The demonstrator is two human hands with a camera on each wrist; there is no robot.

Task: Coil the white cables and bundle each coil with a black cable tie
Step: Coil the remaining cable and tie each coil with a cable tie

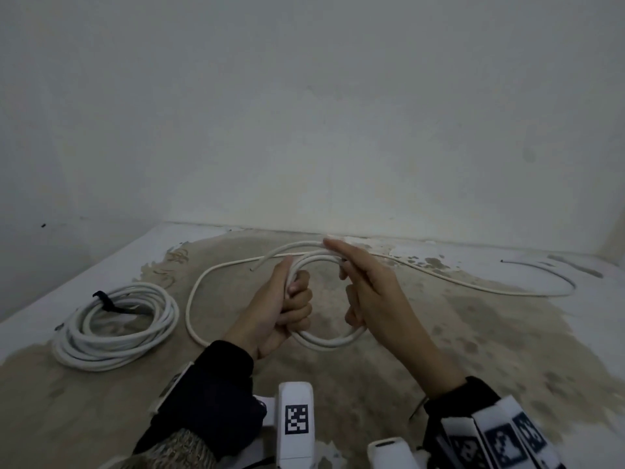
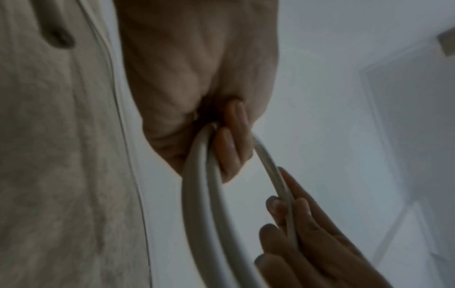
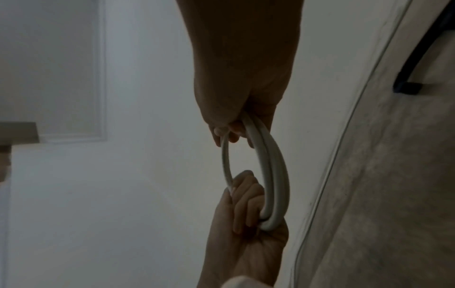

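One coil [image 1: 115,328] done, black cable tie [image 1: 107,302] on; second white cable [image 1: 329,301] only a couple loops in, left hand [image 1: 282,311] fisted on them, right hand [image 1: 367,292] pinching the far side; long tail and tie left.

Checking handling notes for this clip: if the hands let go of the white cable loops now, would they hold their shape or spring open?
Probably spring open: the loops keep wide, smooth curves rather than sagging, suggesting some stiffness. Only the left hand and right hand hold them together. The finished coil needed a black tie.
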